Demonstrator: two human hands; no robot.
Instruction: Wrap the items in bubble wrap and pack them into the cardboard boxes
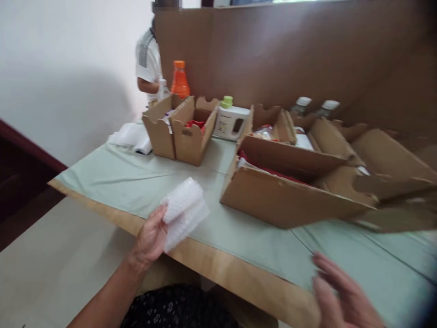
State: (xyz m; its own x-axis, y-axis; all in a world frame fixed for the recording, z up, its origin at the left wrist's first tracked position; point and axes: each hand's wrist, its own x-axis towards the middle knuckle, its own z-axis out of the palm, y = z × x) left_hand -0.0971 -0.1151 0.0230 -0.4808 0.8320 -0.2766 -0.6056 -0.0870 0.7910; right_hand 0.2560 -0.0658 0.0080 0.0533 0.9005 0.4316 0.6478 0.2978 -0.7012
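Observation:
My left hand (152, 237) grips a folded piece of white bubble wrap (184, 212) over the near edge of the table (143, 182). My right hand (344, 296) hovers at the lower right above the table's front edge, blurred by motion, with its fingers stretched out and holding nothing. A large open cardboard box (283, 196) with red contents lies just right of the bubble wrap.
Two smaller open cardboard boxes (180, 127) stand at the far left of the table, beside a white jug with a green cap (230, 120) and an orange bottle (180, 79). More boxes and clear bottles (302, 105) sit far right. Another person (148, 64) stands behind. Brown board wall (307, 50) backs the table.

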